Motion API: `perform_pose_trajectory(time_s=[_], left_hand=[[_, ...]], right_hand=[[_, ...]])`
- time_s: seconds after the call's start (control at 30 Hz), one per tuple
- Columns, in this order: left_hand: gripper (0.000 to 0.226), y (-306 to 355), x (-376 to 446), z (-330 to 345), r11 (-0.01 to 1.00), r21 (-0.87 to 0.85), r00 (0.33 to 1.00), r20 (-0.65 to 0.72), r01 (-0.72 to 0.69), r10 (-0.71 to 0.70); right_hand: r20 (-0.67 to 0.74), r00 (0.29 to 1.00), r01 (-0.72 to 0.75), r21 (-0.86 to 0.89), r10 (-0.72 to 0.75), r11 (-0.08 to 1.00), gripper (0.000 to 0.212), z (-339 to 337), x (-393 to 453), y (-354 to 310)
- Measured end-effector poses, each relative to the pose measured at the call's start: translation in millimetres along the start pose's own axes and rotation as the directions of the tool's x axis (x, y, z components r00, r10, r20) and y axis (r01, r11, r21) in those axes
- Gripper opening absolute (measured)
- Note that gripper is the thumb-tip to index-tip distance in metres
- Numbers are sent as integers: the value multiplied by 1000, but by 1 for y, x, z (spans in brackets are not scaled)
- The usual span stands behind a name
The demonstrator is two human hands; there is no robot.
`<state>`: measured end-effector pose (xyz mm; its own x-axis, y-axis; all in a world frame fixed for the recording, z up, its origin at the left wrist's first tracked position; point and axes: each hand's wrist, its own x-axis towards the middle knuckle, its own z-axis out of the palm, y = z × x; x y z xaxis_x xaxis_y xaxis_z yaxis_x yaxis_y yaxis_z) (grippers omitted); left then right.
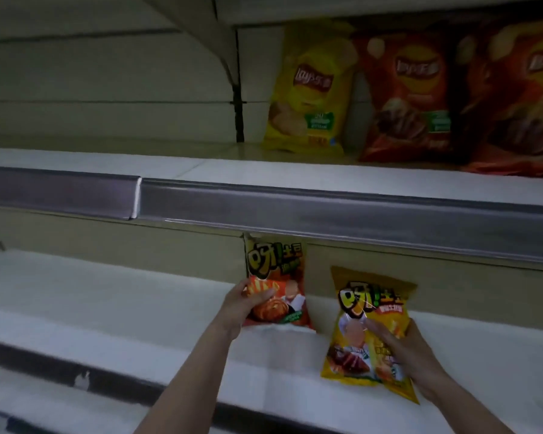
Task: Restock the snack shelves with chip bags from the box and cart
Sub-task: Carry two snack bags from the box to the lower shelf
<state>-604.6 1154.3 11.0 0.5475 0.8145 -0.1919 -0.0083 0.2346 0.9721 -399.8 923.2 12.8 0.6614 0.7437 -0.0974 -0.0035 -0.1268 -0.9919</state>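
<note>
Two chip bags are held over the lower shelf [76, 296], one in each hand. The left bag [276, 286] is gripped at its left edge by the left hand [248, 305]; it is stood upright, deep in the shelf, with its top just under the price rail [326, 211]. The right bag [367, 333] is gripped at its right side by the right hand [402, 349] and is kept nearer the front edge, tilted, apart from the left bag. Above both grips, on the upper shelf [138, 161], three large bags [308, 92] are stood side by side, behind the rail, up and to the right of the left hand.
</note>
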Motion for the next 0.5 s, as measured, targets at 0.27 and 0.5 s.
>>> perform_pose_trajectory(time_s=[0.27,0.5], left_hand=[[81,-32,57,-11,995,95,984,180,-5,-12],[63,-34,63,-9,997,70,987,158,-36,24]], right_hand=[[-203,975,-84,21,87,996,76,-15,-5,36],[-340,936,-75,52,88,996,48,-20,-9,45]])
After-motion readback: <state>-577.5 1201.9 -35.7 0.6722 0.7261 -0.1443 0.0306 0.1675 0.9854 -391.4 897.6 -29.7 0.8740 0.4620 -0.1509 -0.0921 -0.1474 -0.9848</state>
